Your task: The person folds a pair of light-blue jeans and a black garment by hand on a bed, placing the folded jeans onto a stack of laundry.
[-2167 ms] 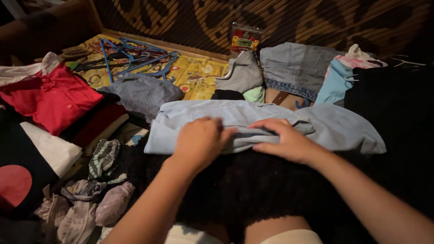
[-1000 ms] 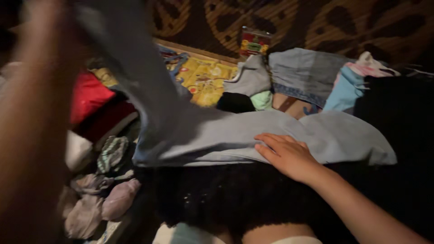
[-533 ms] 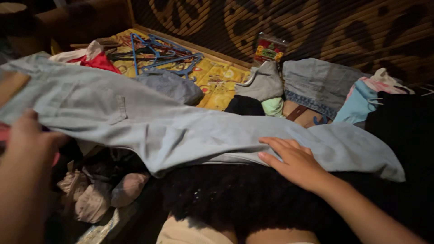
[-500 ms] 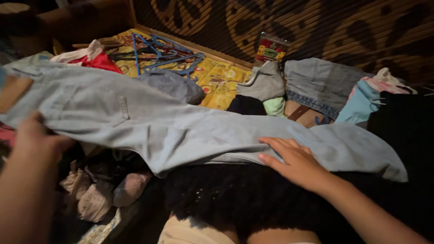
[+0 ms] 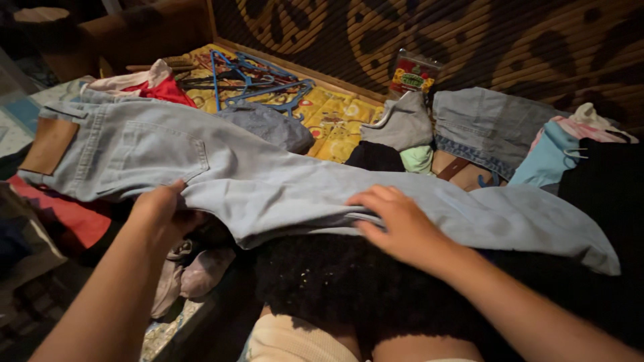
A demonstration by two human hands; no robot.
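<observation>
Woven matting backs the cluttered bed. Your left hand pinches the seat edge of the pale jeans, spread out across the black fuzzy cloth, while your flat, open right hand pins the leg to keep it smooth.

Wall: a woven bamboo-like screen in dark brown with large curling tan patterns fills the top of the view.
Edge: a light wooden strip runs along the foot of the screen.
Floor covering: a yellow printed sheet lies below the strip.
Furniture: a dark brown piece, too dim to identify, stands at the upper left corner.
Light: dim and warm, brightest in the middle; the left edge and lower corners fall into shadow.
</observation>
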